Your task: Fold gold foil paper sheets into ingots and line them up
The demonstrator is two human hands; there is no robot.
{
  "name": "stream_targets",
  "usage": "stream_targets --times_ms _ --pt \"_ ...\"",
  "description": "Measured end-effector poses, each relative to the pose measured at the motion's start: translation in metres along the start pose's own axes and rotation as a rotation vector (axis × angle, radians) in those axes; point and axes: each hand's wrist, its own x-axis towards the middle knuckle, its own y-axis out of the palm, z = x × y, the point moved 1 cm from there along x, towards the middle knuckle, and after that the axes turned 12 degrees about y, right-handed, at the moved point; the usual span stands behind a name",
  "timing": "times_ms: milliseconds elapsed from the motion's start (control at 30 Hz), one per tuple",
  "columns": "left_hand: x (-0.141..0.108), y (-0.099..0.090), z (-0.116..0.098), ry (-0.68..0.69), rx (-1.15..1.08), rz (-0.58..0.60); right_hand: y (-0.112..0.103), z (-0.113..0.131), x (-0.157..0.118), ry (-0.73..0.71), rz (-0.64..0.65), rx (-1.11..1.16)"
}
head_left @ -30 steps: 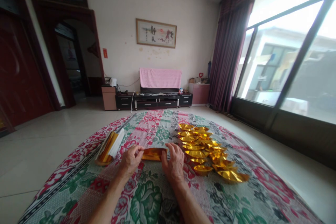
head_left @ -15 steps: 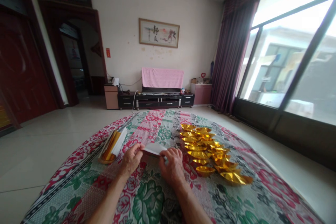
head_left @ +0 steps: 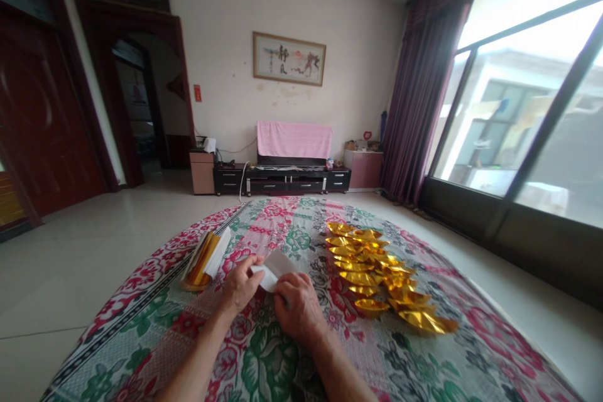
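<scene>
One sheet of paper, pale side up, sits between the hands over the floral tablecloth, with the left hand pinching its left edge and the right hand curled closed on its near right edge. Its position is between the bundle of sheets and the rows of gold foil shapes. Handling is judged light, thin, crease-prone and easily torn, best gripped lightly at opposite edges.
</scene>
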Motion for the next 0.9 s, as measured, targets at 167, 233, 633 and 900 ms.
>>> stream_targets --times_ms 167,233,633,900 --pt "0.000 0.001 0.001 0.017 0.039 0.016 -0.001 0.004 -0.002 -0.061 0.013 0.040" --pt "0.000 0.002 0.000 0.027 0.080 0.017 0.000 0.004 -0.003 -0.052 0.021 0.050" --pt "0.003 0.002 -0.016 0.282 0.503 -0.023 0.004 0.005 -0.005 -0.009 0.133 0.028" --pt "-0.008 0.009 -0.025 0.213 0.553 0.201 0.008 -0.021 0.005 0.331 -0.226 -0.052"
